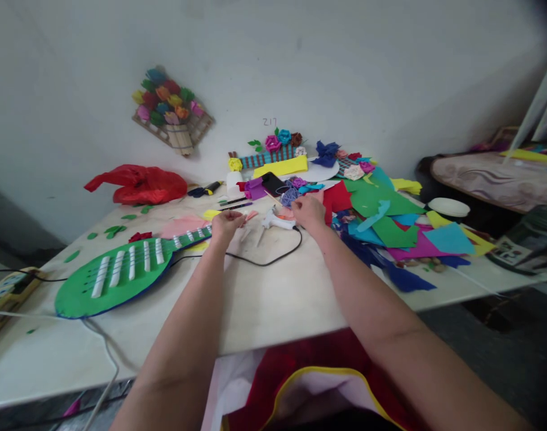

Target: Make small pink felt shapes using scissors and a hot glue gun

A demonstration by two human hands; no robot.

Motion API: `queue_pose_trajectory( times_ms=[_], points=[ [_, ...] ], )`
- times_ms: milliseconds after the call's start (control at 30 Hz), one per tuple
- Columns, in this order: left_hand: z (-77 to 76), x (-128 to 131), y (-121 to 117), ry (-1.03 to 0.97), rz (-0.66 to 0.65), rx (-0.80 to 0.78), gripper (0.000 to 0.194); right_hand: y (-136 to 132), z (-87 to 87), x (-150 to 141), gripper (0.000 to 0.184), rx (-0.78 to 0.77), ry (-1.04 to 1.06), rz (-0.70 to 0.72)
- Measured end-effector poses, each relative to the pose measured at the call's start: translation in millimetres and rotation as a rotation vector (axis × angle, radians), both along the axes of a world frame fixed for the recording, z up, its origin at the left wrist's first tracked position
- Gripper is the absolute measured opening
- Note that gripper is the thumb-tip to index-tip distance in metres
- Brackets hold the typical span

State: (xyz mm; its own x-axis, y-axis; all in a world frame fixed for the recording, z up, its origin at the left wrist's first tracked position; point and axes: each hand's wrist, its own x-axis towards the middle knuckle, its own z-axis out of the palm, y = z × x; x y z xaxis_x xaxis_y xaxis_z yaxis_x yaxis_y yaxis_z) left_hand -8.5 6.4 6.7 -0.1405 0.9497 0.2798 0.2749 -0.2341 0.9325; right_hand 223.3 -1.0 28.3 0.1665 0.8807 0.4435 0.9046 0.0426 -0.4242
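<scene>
My left hand (227, 227) is closed in a pinch by the neck end of a green paper guitar (141, 272) with white rolled strips across it. A small pink paper scrap (251, 215) shows right by its fingertips; whether they grip it I cannot tell. My right hand (310, 213) is also pinched, beside a tangle of bluish-purple string (290, 195); what its fingers hold is hidden. Between the hands a white glue gun (278, 221) lies on the table, its black cord curving toward the guitar.
Coloured paper pieces (385, 206) cover the table's right side. Behind the hands are a phone (272, 184), dark pencils (235, 205) and black-and-yellow scissors (206, 189). A red plastic bag (150, 184) sits back left. A power strip (12, 296) stands at the left edge.
</scene>
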Motion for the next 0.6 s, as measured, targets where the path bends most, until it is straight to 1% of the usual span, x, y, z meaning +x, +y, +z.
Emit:
queue_pose_trajectory(
  times_ms=[33, 67, 133, 233, 300, 367, 433, 500, 600],
  points=[
    [0.9, 5, -2, -0.137, -0.065, 0.007, 0.031, -1, -0.3, -7, 0.032, -0.018, 0.058, 0.085],
    [2.1, 9, -3, -0.233, -0.123, 0.001, 0.036, -3, -0.9, -15, 0.033, -0.039, 0.137, 0.162],
    [4.7, 17, -7, -0.354, -0.173, 0.015, 0.045, -7, -2.8, -32, 0.033, -0.14, 0.338, 0.319],
    [7.3, 26, -12, -0.396, -0.207, 0.029, 0.05, -13, -6.1, -54, 0.025, -0.289, 0.7, 0.588],
    [7.4, 29, -13, -0.426, -0.236, 0.033, 0.053, -16, -7.7, -63, 0.021, -0.348, 0.933, 0.7],
    [6.4, 32, -13, -0.475, -0.263, 0.039, 0.055, -18, -8.5, -66, 0.017, -0.389, 1.125, 0.738],
    [5.0, 34, -13, -0.513, -0.28, 0.04, 0.055, -19, -8.7, -66, 0.013, -0.422, 1.268, 0.731],
    [4.1, 37, -13, -0.534, -0.285, 0.032, 0.057, -18, -8.8, -65, 0.01, -0.45, 1.362, 0.711],
    [3.8, 40, -13, -0.549, -0.281, 0.016, 0.06, -17, -8.6, -64, 0.009, -0.461, 1.427, 0.685]
  ],
)
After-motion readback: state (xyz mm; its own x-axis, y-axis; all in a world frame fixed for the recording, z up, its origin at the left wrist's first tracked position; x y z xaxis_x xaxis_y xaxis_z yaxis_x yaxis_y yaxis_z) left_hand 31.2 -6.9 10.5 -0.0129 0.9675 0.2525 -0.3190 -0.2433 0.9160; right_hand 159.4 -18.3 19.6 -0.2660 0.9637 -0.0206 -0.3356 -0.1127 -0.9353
